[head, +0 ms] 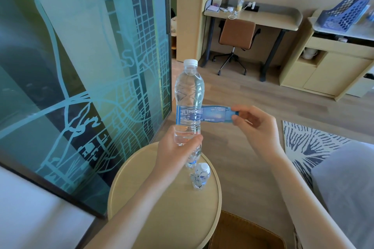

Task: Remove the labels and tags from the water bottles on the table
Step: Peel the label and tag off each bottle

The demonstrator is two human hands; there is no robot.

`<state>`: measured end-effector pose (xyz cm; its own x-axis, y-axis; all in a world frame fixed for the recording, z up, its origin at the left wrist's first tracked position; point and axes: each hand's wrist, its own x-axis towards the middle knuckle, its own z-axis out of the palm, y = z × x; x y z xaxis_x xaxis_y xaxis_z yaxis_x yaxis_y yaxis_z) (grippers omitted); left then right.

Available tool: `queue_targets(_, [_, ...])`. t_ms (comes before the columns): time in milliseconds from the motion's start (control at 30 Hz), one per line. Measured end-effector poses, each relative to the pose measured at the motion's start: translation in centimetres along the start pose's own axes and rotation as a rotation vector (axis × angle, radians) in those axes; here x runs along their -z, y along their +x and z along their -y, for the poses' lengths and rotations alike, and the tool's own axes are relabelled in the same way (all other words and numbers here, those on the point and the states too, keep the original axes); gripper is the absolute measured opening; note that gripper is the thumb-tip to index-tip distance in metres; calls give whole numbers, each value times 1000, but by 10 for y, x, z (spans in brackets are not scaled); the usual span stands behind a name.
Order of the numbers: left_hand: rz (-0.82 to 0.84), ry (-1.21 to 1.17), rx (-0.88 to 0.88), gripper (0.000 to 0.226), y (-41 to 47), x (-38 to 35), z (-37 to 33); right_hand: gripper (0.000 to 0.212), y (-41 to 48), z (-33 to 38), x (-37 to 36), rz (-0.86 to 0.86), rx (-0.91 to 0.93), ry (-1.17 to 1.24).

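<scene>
Above round bench point(141, 198), left grip point(172, 147) clamps upright bottle point(189, 97); right grip point(253, 125) pinches its half-peeled blue label point(216, 114).

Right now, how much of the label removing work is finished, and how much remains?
Done: nothing I can confirm as finished. In hand: the left hand holds the large bottle upright by its base above the round table, while the right hand pulls the blue label sideways; part still wraps the bottle. Left: finishing this peel, then checking the small bottle on the table; its label state is unclear.
</scene>
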<state>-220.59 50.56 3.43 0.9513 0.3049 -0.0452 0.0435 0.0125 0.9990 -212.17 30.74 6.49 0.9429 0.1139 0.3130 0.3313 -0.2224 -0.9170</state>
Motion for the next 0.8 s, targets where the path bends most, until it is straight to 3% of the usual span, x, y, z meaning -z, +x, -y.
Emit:
queue_targets(133, [22, 9, -21, 26, -2, 1, 3, 41, -2, -9, -2, 3, -10, -97])
queue_targets(267, [44, 27, -24, 28, -4, 1, 3, 24, -4, -3, -4, -186, 48, -318])
queue_targets(367, [52, 54, 3, 28, -5, -1, 2, 22, -1, 18, -5, -275, 74, -212])
queue_targets(500, [52, 102, 3, 20, -9, -7, -1, 24, 6, 48, -21, -73, -9, 68])
queue_targets(667, [80, 94, 16, 26, -13, -16, -2, 78, 25, 59, -40, 171, -179, 54])
queue_targets(733, [95, 91, 17, 28, -15, -18, -3, 70, 28, 59, -41, 200, -185, 66])
queue_targets(800, [96, 98, 7, 29, -17, -19, -4, 39, 29, 56, -41, 194, -154, 95])
